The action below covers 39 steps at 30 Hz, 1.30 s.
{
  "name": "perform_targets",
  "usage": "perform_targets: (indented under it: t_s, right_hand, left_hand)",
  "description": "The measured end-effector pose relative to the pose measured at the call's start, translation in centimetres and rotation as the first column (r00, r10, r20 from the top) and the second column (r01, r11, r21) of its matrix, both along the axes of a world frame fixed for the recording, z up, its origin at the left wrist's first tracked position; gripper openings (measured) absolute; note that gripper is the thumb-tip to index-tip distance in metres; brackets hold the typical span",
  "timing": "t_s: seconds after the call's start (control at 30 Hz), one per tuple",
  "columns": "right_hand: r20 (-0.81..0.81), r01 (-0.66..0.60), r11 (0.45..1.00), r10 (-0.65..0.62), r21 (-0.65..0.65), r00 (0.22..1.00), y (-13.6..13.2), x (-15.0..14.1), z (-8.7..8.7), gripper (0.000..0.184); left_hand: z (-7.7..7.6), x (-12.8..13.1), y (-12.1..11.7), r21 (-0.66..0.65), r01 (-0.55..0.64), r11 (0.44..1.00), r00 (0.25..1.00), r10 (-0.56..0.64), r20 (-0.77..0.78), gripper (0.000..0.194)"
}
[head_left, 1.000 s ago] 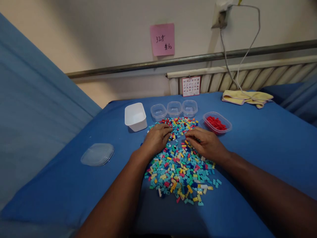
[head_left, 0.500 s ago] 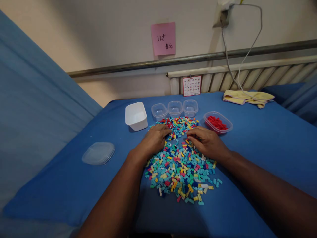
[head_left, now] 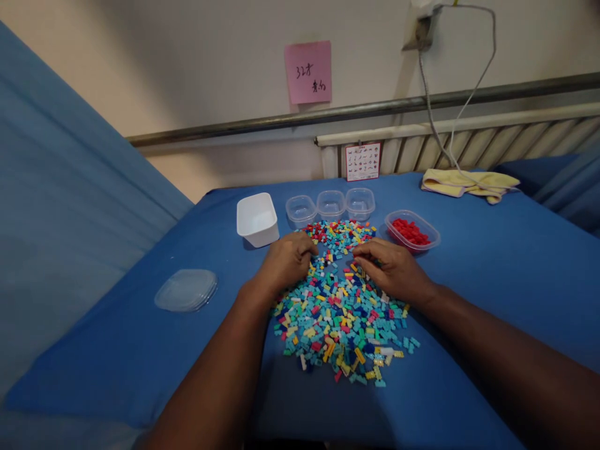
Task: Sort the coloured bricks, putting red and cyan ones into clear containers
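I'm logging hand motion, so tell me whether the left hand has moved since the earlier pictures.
Yes, slightly left. The left hand had fingers reaching in line with the middle clear container; now they end about level with its left edge.

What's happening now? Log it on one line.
left hand: at bricks | right hand: at bricks, grip unclear | tub: red bricks | cups: in row | lids: stacked

head-worn view, facing forward and down, seemingly fairly close.
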State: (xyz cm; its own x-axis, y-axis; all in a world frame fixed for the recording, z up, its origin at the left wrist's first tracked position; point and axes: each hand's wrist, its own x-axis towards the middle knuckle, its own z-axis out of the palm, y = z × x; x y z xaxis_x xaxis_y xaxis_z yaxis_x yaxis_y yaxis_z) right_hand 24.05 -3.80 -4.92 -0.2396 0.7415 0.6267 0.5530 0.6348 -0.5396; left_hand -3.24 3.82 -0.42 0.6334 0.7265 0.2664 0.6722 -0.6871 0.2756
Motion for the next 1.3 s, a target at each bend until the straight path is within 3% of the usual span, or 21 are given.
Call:
perform_targets:
  t_s: [0.17, 0.37, 0.67, 0.8, 0.9, 1.1, 1.3]
  right_hand:
    - [-0.001, 0.006, 1.000, -0.006, 0.008, 1.000, 0.0, -0.1, 0.1, 0.012]
    - [0.007, -0.009, 1.000, 0.009, -0.007, 1.000, 0.1, -0.2, 0.0, 0.011]
    - [0.022, -0.003, 0.999, 0.004, -0.046, 1.000, 0.2, -0.3, 0.2, 0.008]
    - [0.022, -0.011, 0.998, 0.012, -0.055, 1.000, 0.2, -0.4, 0.2, 0.007]
    - [0.018, -0.010, 0.998, 0.011, -0.066, 1.000, 0.3, -0.4, 0.1, 0.007]
    - [0.002, -0.025, 0.997, 0.025, -0.073, 1.000, 0.2, -0.4, 0.1, 0.009]
    - [0.017, -0.018, 0.997, 0.020, -0.069, 1.000, 0.2, -0.3, 0.1, 0.009]
  left_hand:
    - [-0.6, 0.0, 0.7, 0.053, -0.252, 0.966, 0.968, 0.250, 0.035, 0.030]
    - [-1.3, 1.4, 1.0, 0.037, -0.355, 0.934, 0.929, 0.357, -0.095, 0.032]
    - [-0.6, 2.7, 0.4, 0.001, -0.305, 0.952, 0.951, 0.304, -0.060, 0.014]
    - [-1.0, 3.6, 0.2, -0.038, -0.184, 0.982, 0.983, 0.185, 0.010, 0.019]
    - [-1.0, 4.1, 0.4, -0.060, -0.131, 0.990, 0.990, 0.128, -0.062, 0.022]
    - [0.3, 4.5, 0.1, -0.095, -0.164, 0.982, 0.970, 0.143, -0.194, 0.026]
    - [0.5, 4.2, -0.3, -0.071, -0.142, 0.987, 0.969, 0.124, -0.212, 0.025]
